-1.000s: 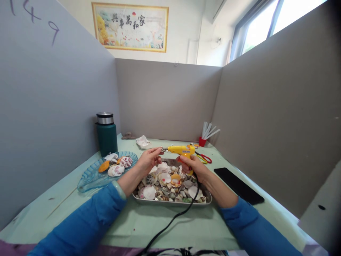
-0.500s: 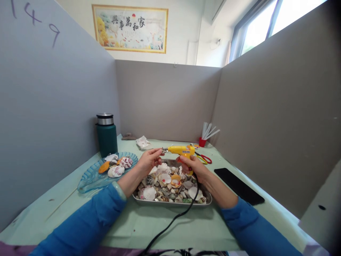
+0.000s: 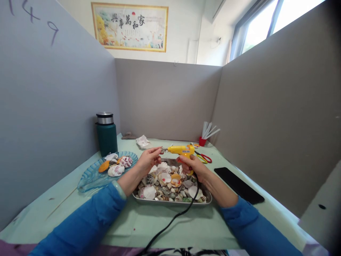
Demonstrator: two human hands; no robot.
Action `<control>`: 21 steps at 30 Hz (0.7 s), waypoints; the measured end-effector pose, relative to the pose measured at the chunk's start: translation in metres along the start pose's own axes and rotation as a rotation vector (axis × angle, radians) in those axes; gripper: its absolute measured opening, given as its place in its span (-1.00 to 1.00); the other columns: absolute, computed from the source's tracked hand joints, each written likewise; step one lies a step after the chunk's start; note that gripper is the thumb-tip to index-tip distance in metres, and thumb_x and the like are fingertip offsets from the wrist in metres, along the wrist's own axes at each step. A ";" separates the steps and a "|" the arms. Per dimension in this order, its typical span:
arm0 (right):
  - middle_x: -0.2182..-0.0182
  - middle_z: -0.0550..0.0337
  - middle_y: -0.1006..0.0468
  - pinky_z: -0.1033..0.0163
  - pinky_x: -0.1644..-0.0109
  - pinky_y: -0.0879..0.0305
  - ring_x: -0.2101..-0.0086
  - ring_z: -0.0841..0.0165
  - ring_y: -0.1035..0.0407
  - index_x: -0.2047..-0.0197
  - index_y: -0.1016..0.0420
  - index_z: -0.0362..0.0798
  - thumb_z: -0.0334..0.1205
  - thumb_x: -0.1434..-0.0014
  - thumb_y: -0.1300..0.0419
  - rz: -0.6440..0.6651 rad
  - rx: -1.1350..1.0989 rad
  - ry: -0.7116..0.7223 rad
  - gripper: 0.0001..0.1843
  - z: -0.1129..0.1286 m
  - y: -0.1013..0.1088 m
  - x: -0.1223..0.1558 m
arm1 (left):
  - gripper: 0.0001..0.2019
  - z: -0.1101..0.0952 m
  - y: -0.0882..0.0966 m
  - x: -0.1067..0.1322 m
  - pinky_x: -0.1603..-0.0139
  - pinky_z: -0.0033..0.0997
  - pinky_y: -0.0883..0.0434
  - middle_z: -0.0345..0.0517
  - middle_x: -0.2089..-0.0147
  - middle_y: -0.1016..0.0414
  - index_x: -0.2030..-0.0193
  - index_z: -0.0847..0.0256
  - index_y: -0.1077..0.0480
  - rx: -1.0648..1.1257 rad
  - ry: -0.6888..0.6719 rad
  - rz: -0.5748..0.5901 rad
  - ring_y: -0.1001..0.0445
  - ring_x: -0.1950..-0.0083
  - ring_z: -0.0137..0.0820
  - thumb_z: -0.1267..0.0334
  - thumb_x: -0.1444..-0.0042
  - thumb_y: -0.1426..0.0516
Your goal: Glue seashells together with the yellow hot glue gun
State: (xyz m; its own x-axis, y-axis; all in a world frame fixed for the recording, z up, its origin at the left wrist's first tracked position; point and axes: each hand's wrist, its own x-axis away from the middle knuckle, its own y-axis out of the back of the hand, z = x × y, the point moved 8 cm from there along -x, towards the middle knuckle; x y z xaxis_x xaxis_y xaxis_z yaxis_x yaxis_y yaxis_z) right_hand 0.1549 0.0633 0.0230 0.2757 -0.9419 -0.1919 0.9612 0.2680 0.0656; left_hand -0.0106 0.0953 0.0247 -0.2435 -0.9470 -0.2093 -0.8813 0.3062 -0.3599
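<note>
My right hand is wrapped round the handle of a yellow hot glue gun, whose nozzle points left. Between the fingertips of my left hand is a small shell, held right at the nozzle; its details are too small to make out. Both hands are above a metal tray filled with seashells of many kinds, among them an orange scallop shell. From the gun's handle a black cord runs down over the tray's front rim to the near table edge.
At left, a blue glass dish bears several scallop shells, with a green bottle behind it and a thin stick nearby. Right of the tray are red-and-yellow-handled scissors, a black phone and a red cup of glue sticks. Grey partitions enclose the table.
Both hands stay nearly still, with the small shell kept at the glue gun's nozzle. The view has shifted very slightly.
</note>
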 end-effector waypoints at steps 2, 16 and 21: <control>0.78 0.40 -0.15 0.39 0.64 -0.03 0.73 0.57 -0.02 0.54 -0.34 -0.11 0.09 0.05 -0.23 -0.012 -0.012 -0.004 -0.60 -0.002 0.002 -0.001 | -0.70 0.000 0.000 0.000 0.51 -0.52 -0.30 -0.19 0.38 -0.38 0.24 0.30 -0.45 0.001 0.003 0.010 -0.31 0.55 -0.61 0.25 0.14 -0.30; 0.78 0.39 -0.16 0.39 0.64 -0.02 0.73 0.57 -0.01 0.50 -0.37 -0.12 0.09 0.02 -0.21 -0.012 -0.010 0.001 -0.60 -0.005 0.003 -0.002 | -0.73 0.004 0.000 -0.001 0.50 -0.55 -0.29 -0.13 0.33 -0.41 0.27 0.32 -0.44 -0.005 0.023 0.036 -0.31 0.53 -0.63 0.23 0.11 -0.29; 0.77 0.39 -0.16 0.39 0.64 -0.02 0.72 0.57 -0.03 0.50 -0.37 -0.12 0.08 0.01 -0.20 -0.032 0.010 0.027 -0.61 -0.001 0.004 -0.001 | -0.74 0.004 0.000 -0.002 0.50 -0.57 -0.28 -0.16 0.37 -0.40 0.30 0.31 -0.45 -0.019 0.019 0.040 -0.31 0.53 -0.63 0.21 0.13 -0.30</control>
State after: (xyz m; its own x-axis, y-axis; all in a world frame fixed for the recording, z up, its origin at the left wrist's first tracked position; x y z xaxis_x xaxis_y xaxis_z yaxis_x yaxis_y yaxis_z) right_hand 0.1581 0.0660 0.0221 0.2450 -0.9441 -0.2204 0.9694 0.2356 0.0683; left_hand -0.0084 0.0971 0.0214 -0.2864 -0.9358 -0.2055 -0.8782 0.3421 -0.3341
